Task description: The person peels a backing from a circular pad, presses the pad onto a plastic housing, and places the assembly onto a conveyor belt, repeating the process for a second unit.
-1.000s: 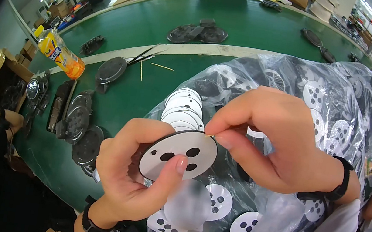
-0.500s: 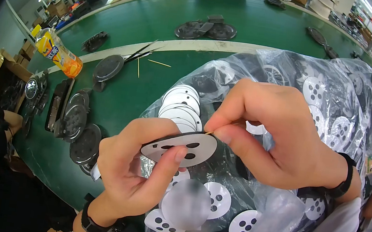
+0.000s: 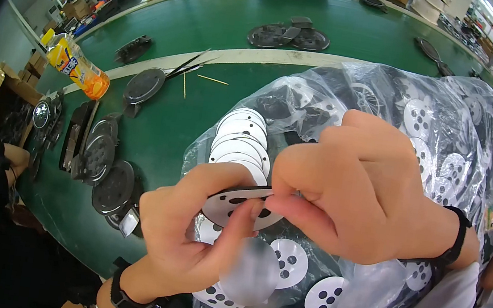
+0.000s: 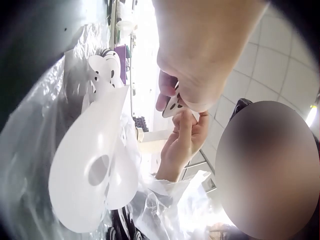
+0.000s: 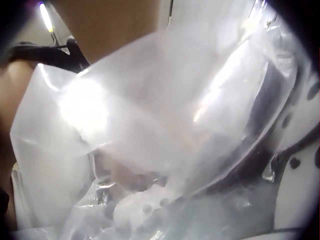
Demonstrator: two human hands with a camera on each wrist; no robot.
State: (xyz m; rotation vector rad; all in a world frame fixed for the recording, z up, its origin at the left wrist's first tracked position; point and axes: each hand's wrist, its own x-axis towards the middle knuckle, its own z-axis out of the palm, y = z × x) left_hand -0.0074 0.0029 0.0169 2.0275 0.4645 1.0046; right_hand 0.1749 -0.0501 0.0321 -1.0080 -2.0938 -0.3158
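Observation:
In the head view my left hand [image 3: 187,227] grips a white disc with black holes and a dark rim [image 3: 215,210], thumb on its face and fingers behind. The disc is tilted nearly edge-on. My right hand [image 3: 353,193] pinches with thumb and forefinger at the disc's right edge, covering that part; no toothpick shows at its fingertips. In the left wrist view the disc [image 4: 173,106] appears between both hands. Loose white discs [image 3: 288,262] lie below on a clear plastic bag [image 3: 358,299]. The plastic hides most of the right wrist view.
Fanned white discs [image 3: 242,131] lie just beyond my hands. Two toothpicks [image 3: 213,79] and tweezers [image 3: 186,66] rest on the green table [image 3: 158,117], near black round parts [image 3: 114,186] and an orange drink bottle [image 3: 77,66]. Another person's arm [image 3: 13,155] is at left.
The disc has tipped from facing me to nearly edge-on. My right fingertips, earlier pinching a toothpick at the rim, have moved left over the disc's edge, and the toothpick no longer shows.

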